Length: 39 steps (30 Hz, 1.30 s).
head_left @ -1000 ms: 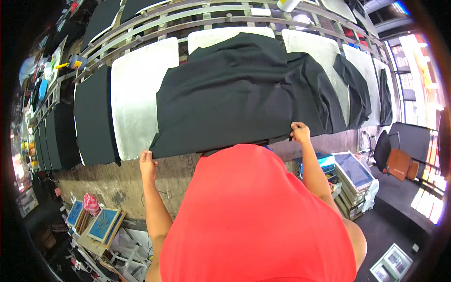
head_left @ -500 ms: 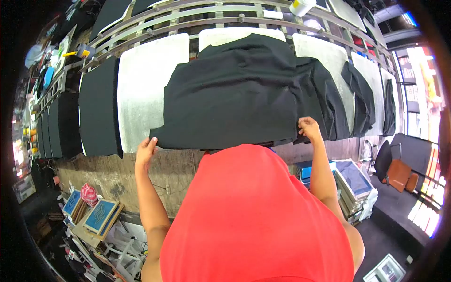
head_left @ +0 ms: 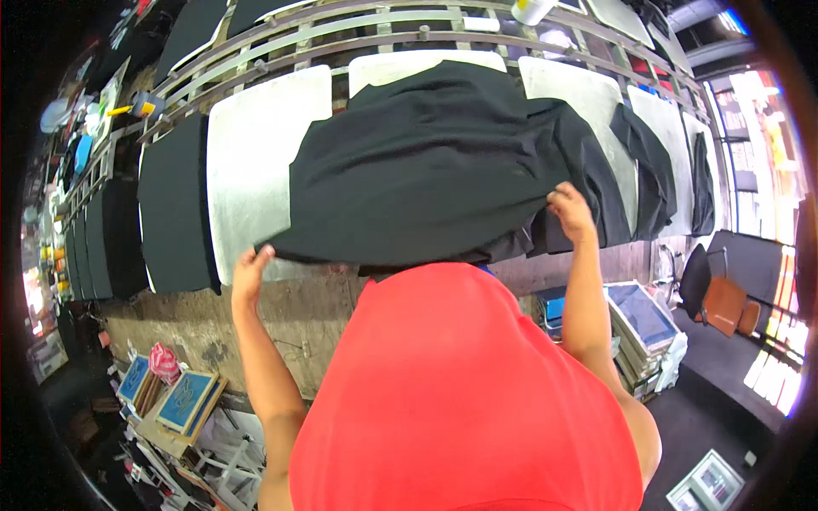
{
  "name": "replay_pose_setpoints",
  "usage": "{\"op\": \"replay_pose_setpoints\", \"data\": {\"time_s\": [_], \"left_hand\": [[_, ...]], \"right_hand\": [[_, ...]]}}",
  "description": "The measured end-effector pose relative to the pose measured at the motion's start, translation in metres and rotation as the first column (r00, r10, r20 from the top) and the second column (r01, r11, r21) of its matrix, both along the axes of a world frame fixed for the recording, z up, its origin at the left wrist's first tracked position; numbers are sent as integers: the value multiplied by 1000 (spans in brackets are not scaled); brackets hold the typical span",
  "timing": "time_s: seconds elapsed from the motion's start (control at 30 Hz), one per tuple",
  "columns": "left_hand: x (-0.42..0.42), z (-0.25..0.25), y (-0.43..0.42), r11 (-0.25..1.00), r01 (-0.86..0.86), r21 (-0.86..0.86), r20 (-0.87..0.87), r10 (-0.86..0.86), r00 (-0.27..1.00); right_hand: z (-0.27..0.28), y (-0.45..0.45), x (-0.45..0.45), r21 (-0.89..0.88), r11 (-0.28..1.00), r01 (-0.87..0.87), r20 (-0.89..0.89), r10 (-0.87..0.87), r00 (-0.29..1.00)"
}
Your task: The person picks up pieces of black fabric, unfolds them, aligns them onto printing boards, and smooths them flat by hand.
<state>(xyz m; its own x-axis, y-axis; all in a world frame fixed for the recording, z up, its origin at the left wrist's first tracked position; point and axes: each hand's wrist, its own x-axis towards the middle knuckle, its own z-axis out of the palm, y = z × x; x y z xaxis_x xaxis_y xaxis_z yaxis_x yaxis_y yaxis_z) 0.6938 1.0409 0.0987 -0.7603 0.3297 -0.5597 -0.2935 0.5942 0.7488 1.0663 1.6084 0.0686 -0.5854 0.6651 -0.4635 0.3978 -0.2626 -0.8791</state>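
Observation:
A large black cloth lies over the middle white board and reaches toward the boards on both sides. My left hand pinches its lower left corner, in front of the bare white board. At the right, my right hand grips the same cloth by its near edge, with fingers closed. Between the hands the edge hangs in a shallow curve close to my red shirt. More dark cloth lies bunched beneath and to the right of my right hand.
Black cloth covers a board at the left. Narrow dark cloths hang over boards at the right. Metal rails run behind. Framed screens stand low left, stacked frames low right, beside a chair.
My right hand has moved up and slightly right, lifting the cloth's near edge. My left hand has shifted a little left, pulling the corner outward. The edge now curves between them.

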Motion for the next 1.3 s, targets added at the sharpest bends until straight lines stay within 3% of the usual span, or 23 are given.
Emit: {"op": "replay_pose_setpoints", "data": {"time_s": [0.03, 0.07, 0.13, 0.17, 0.27, 0.4, 0.47, 0.5, 0.6, 0.63, 0.67, 0.73, 0.8, 0.83, 0.87, 0.93, 0.97, 1.0, 1.1, 1.17, 1.23, 1.27, 1.3], "left_hand": [[-2, 0, 4, 944, -158, 290, -19, 170, 985], [-2, 0, 13, 945, -164, 285, -19, 176, 984], [-5, -1, 34, 860, -282, 426, 244, 191, 951], [-7, -15, 31, 879, -284, 384, 354, 144, 924], [-3, -27, 32, 989, -32, 148, 195, 2, 981], [-38, 7, 28, 933, -41, 357, 28, 33, 999], [-64, 59, 44, 916, -23, 400, -88, 63, 994], [-83, 82, 48, 891, -12, 455, -114, 71, 991], [-124, 181, 69, 719, 78, 691, -207, 93, 974], [-122, 225, 82, 671, 197, 715, -325, 69, 943], [-134, 256, 90, 634, 231, 738, -393, 126, 911], [-142, 327, 101, 548, 341, 764, -504, 176, 846], [-167, 395, 101, 501, 410, 762, -608, 336, 720], [-163, 423, 102, 399, 541, 740, -648, 206, 734], [-166, 438, 101, 385, 577, 720, -667, 155, 729], [-173, 459, 97, 358, 626, 693, -699, 123, 704], [-176, 463, 94, 446, 641, 625, -757, 144, 638], [-178, 469, 90, 535, 639, 552, -808, 155, 568], [-177, 498, 80, 470, 663, 583, -805, 219, 552], [-191, 527, 73, 441, 688, 577, -802, 148, 578], [-201, 553, 73, 383, 655, 651, -754, 227, 616], [-205, 565, 72, 433, 571, 697, -713, 339, 614], [-200, 574, 71, 429, 578, 694, -718, 345, 605]], "right_hand": [[5, 3, -1, -205, 976, 70, -198, -112, 974], [-1, 4, 4, -210, 975, 64, -197, -107, 975], [-9, 5, 10, -302, 951, 71, -204, -137, 969], [12, -4, 9, -239, 964, -115, -79, 99, 992], [-4, 2, 24, -142, 953, -267, 60, 278, 959], [47, 20, 14, -48, 991, -123, -137, 116, 984], [82, 58, 2, 24, 984, -179, -259, 179, 949], [123, 51, -22, 44, 998, -48, -355, 60, 933], [207, 124, -48, 360, 924, -131, -489, 306, 817], [276, 80, -73, 388, 919, 74, -513, 148, 845], [299, 128, -73, 429, 901, -63, -536, 310, 785], [371, 157, -87, 491, 869, 68, -676, 330, 659], [459, 122, -112, 447, 828, 339, -677, 65, 733], [484, 179, -106, 793, 537, 286, -512, 335, 791], [497, 191, -103, 796, 524, 302, -523, 346, 779], [521, 198, -104, 662, 746, -72, -540, 541, 645], [533, 197, -107, 568, 771, -287, -560, 618, 552], [538, 196, -105, 590, 785, -189, -585, 577, 570], [570, 210, -101, 529, 848, 33, -684, 403, 608], [598, 206, -110, 593, 805, 7, -665, 486, 567], [621, 196, -124, 750, 594, 293, -620, 476, 624], [627, 106, -131, 797, 558, 232, -545, 499, 674], [634, 104, -132, 798, 553, 240, -550, 504, 666]]}}
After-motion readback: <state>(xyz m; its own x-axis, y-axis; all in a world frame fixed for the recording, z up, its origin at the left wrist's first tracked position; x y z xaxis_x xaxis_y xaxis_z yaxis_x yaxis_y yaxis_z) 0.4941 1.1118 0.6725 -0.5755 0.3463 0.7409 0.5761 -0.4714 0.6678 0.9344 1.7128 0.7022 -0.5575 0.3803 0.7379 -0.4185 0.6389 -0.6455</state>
